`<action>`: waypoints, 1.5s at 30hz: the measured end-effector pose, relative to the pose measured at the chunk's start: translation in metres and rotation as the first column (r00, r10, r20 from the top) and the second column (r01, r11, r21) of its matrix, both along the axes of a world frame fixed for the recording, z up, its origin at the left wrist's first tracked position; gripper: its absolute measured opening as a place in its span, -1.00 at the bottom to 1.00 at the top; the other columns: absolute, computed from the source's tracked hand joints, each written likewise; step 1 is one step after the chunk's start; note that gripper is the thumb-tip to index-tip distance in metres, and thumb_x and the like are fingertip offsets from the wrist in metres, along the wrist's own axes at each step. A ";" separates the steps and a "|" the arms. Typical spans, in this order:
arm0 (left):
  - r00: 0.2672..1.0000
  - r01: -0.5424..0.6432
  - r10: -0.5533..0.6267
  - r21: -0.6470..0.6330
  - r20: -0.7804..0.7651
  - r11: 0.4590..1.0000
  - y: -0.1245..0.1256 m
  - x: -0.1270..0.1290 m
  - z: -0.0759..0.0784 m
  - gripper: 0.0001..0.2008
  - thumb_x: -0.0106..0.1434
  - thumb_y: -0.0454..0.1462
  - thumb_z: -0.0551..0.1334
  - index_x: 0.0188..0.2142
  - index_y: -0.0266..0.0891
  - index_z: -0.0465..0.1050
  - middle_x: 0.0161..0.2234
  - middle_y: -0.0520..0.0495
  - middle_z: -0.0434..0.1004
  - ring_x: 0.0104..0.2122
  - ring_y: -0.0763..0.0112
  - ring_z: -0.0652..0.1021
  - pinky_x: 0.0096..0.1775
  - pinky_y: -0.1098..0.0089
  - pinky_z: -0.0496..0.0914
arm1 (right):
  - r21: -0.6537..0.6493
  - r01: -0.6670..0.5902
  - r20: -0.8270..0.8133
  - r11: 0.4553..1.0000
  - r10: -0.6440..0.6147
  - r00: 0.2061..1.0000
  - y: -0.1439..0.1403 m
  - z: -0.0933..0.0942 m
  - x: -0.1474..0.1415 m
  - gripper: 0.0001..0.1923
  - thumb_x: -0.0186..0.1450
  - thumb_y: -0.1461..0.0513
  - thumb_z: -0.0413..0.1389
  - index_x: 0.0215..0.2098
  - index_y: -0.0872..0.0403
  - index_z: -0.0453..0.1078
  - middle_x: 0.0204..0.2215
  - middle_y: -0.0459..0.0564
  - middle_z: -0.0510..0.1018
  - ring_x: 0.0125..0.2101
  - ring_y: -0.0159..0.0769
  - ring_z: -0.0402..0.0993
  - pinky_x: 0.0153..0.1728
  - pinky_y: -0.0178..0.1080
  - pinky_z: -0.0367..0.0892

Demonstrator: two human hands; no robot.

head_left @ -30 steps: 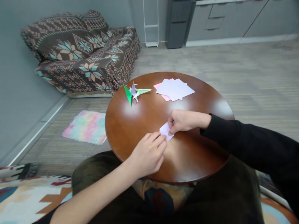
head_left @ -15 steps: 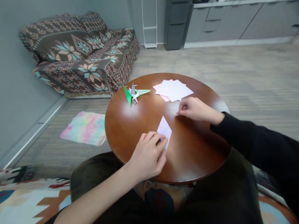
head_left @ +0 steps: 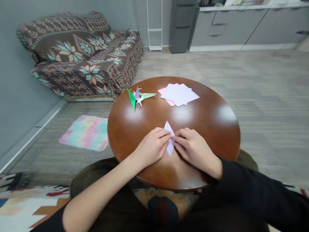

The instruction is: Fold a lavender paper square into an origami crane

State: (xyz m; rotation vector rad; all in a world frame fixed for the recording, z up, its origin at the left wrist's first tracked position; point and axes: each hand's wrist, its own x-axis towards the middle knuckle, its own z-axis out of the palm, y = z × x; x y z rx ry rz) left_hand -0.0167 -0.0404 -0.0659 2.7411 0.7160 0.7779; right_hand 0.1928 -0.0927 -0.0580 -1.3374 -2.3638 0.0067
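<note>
A diamond of folded lilac origami paper (head_left: 170, 149) lies on the round brown table (head_left: 135, 129) in front of me. My left hand (head_left: 154, 145) grips its left side, fingers bent and the tips pressed on the middle of the paper. From the other side my right hand (head_left: 193, 146) pinches the right edge, its fingertips almost meeting those of the left. The hands cover both side corners; the upper and lower points of the diamond show.
Folded paper cranes in green, purple and pale green (head_left: 136, 96) stand at the table's far left. Behind the middle lies a fanned stack of white and pink paper sheets (head_left: 180, 94). A patterned sofa (head_left: 84, 61) and a pastel rug (head_left: 85, 132) are to the left.
My right hand has come from the table's right side, near the paper stack, down to the folded paper. The left hand stays on the paper, with its fingers slightly shifted.
</note>
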 end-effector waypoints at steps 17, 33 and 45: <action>0.991 0.017 -0.027 -0.081 -0.131 0.997 -0.004 -0.004 0.013 -0.70 0.42 -0.34 0.14 0.03 -0.39 0.55 0.04 -0.28 0.56 0.07 0.09 0.46 0.17 0.07 0.43 | 0.118 -0.063 -0.021 0.991 0.066 0.998 -0.031 -0.004 -0.014 -0.73 0.44 0.40 0.02 -0.19 0.23 0.60 -0.34 0.13 0.59 -0.36 -0.15 0.31 -0.31 -0.10 0.13; 0.995 0.007 -0.015 -0.091 -0.097 0.996 -0.006 -0.004 0.010 -0.69 0.41 -0.34 0.16 0.07 -0.37 0.54 0.04 -0.28 0.57 0.07 0.09 0.46 0.16 0.07 0.44 | 0.063 -0.092 -0.124 0.994 0.100 0.987 -0.046 -0.006 -0.020 -0.77 0.37 0.43 0.07 -0.14 0.26 0.58 -0.29 0.15 0.61 -0.34 -0.17 0.35 -0.31 -0.11 0.21; 0.998 0.009 -0.015 -0.111 -0.056 0.994 -0.007 -0.006 0.009 -0.68 0.38 -0.33 0.19 0.09 -0.35 0.51 0.06 -0.26 0.57 0.08 0.07 0.46 0.16 0.04 0.45 | 0.031 -0.086 -0.167 0.996 0.090 0.982 -0.065 -0.003 -0.015 -0.77 0.40 0.42 0.09 -0.03 0.23 0.52 -0.20 0.19 0.61 -0.28 -0.15 0.41 -0.29 -0.10 0.28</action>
